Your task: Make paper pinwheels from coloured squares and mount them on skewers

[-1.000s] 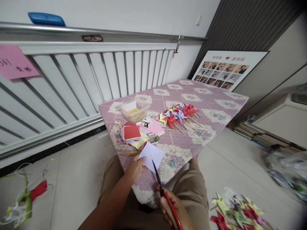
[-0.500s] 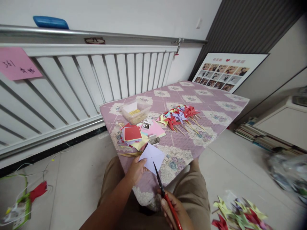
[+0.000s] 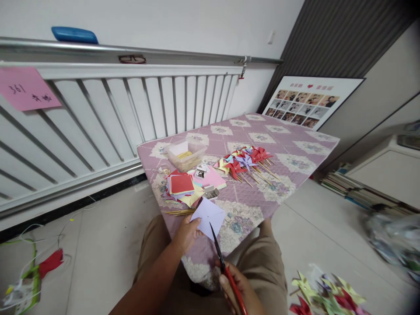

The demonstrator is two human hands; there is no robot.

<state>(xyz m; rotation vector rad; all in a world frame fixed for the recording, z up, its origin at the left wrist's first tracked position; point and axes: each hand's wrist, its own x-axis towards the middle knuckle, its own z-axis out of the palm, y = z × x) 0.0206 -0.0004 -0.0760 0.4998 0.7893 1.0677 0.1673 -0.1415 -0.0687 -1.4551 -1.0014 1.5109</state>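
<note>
A lavender square of paper (image 3: 212, 213) is pinched at its left corner by my left hand (image 3: 188, 232), above the table's near corner. It has a small dark dot at its middle and faint lines toward its corners. My right hand (image 3: 238, 284) grips red-handled scissors (image 3: 219, 251), whose dark blades point up and lie over the sheet's lower edge, tips near the centre. Just beyond the left hand are thin wooden sticks (image 3: 179, 212) and a stack of coloured paper squares (image 3: 181, 183), red on top.
On the flowered tablecloth (image 3: 288, 159) lie several paper pinwheels on sticks (image 3: 244, 162) and a clear plastic box (image 3: 187, 157) of sticks. More pinwheels (image 3: 328, 294) lie on the floor at right. A white radiator (image 3: 147, 105) borders the table. A power strip (image 3: 31, 280) sits at lower left.
The view has shifted very slightly. Both hands, the lavender paper and the scissors hold almost the same position.
</note>
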